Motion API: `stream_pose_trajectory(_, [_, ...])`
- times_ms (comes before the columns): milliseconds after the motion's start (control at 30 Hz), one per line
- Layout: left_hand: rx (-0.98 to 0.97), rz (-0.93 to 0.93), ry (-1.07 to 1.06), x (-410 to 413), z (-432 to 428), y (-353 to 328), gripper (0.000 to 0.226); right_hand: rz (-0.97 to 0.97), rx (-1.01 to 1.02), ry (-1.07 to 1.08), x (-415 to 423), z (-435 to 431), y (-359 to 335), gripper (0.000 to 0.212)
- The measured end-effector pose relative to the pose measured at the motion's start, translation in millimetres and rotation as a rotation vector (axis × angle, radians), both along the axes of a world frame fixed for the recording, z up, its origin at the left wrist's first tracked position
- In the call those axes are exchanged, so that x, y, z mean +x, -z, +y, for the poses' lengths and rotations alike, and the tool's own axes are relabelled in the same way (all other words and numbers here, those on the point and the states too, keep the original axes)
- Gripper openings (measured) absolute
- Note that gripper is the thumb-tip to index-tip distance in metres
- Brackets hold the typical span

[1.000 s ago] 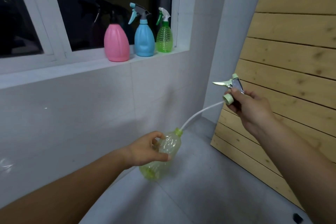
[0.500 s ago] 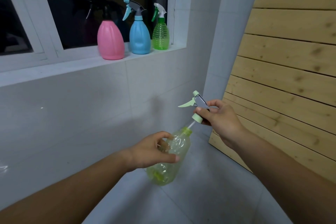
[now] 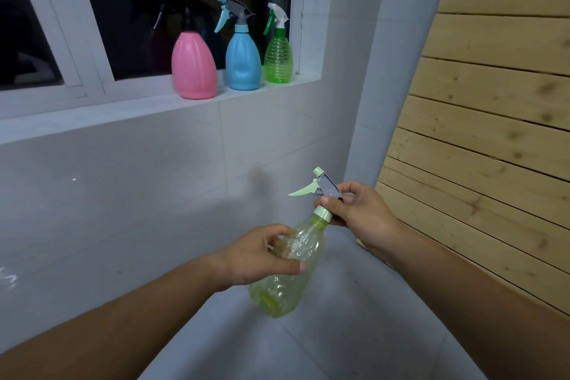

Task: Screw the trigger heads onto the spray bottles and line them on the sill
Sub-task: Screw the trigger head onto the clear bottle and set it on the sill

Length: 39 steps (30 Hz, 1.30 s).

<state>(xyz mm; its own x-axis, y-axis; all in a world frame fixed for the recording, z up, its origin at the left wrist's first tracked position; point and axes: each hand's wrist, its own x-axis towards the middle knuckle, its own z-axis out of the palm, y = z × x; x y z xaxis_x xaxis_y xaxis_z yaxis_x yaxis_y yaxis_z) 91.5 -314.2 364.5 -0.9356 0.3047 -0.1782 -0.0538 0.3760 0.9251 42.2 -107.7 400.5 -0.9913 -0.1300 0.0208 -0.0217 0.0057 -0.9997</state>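
Left hand [image 3: 256, 259] grips clear green bottle [image 3: 290, 268] tilted, steadying it; right hand [image 3: 354, 213] pinches trigger head [image 3: 324, 191], its collar seated on the neck for threading.

both bare forearms reach forward, left grip [image 3: 257, 256] curled low, right grip [image 3: 359, 213] pinching just above it.

A pink bottle [image 3: 193, 68], a blue bottle [image 3: 243, 63], a ribbed green bottle [image 3: 278, 62] and a clear yellow-green bottle [image 3: 288, 274] with a mint-and-grey trigger head [image 3: 320, 191].
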Motion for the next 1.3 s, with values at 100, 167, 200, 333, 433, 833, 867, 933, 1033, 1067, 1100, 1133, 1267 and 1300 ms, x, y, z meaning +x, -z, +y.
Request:
stream_pose_trajectory(100, [0.01, -0.011, 0.006, -0.4, -1.4, 0.4, 0.039, -0.022, -0.017, -0.028, 1.4, -2.8, 1.5, 0.021])
stream_pose_trajectory(167, [0.019, -0.023, 0.015, -0.6, -2.7, -0.5, 0.036, -0.031, -0.017, -0.058, 1.9, -3.5, 2.7, 0.018])
stream_pose_trajectory(200, [0.021, -0.028, 0.019, -0.7, -2.9, -0.8, 0.035, -0.03, -0.011, -0.071, 1.8, -3.6, 3.0, 0.016])
stream_pose_trajectory(333, [0.039, -0.051, 0.034, -0.8, -3.3, -1.6, 0.034, -0.022, -0.018, -0.096, 1.3, -3.6, 4.3, 0.01])
stream_pose_trajectory(433, [0.049, -0.079, 0.056, -1.5, -4.7, -2.9, 0.036, -0.011, -0.033, -0.108, -0.6, -3.1, 5.7, 0.011])
stream_pose_trajectory(833, [0.136, -0.16, 0.075, 0.1, -5.2, -7.3, 0.044, 0.002, -0.008, -0.204, -4.1, 4.4, 6.5, 0.026])
stream_pose_trajectory(867, [0.137, -0.161, 0.073, 0.1, -5.0, -7.8, 0.041, 0.006, 0.028, -0.211, -3.9, 5.2, 6.5, 0.029])
stream_pose_trajectory(933, [0.141, -0.168, 0.07, 0.2, -5.0, -7.8, 0.04, 0.015, 0.107, -0.226, -3.5, 6.7, 5.5, 0.03])
stream_pose_trajectory(1033, [0.162, -0.183, 0.071, 0.2, -5.1, -7.1, 0.043, 0.031, 0.088, -0.236, -4.0, 7.1, 3.4, 0.029])
stream_pose_trajectory(1067, [0.176, -0.19, 0.074, -0.1, -4.8, -6.7, 0.044, 0.032, 0.055, -0.234, -4.3, 7.0, 2.9, 0.029])
stream_pose_trajectory(1100, [0.191, -0.194, 0.075, -0.3, -4.7, -6.6, 0.044, 0.029, 0.022, -0.233, -4.5, 6.7, 2.4, 0.03])
stream_pose_trajectory(1133, [0.202, -0.195, 0.075, -0.5, -4.7, -6.6, 0.045, 0.023, -0.006, -0.238, -4.8, 6.8, 2.3, 0.031])
stream_pose_trajectory(1267, [0.227, -0.198, 0.082, -0.8, -6.6, -5.5, 0.049, 0.001, -0.033, -0.31, -6.0, 9.7, 0.8, 0.034])
stream_pose_trajectory(1300, [0.231, -0.203, 0.085, -0.7, -7.3, -5.5, 0.05, -0.009, -0.036, -0.336, -6.0, 11.1, -0.1, 0.034])
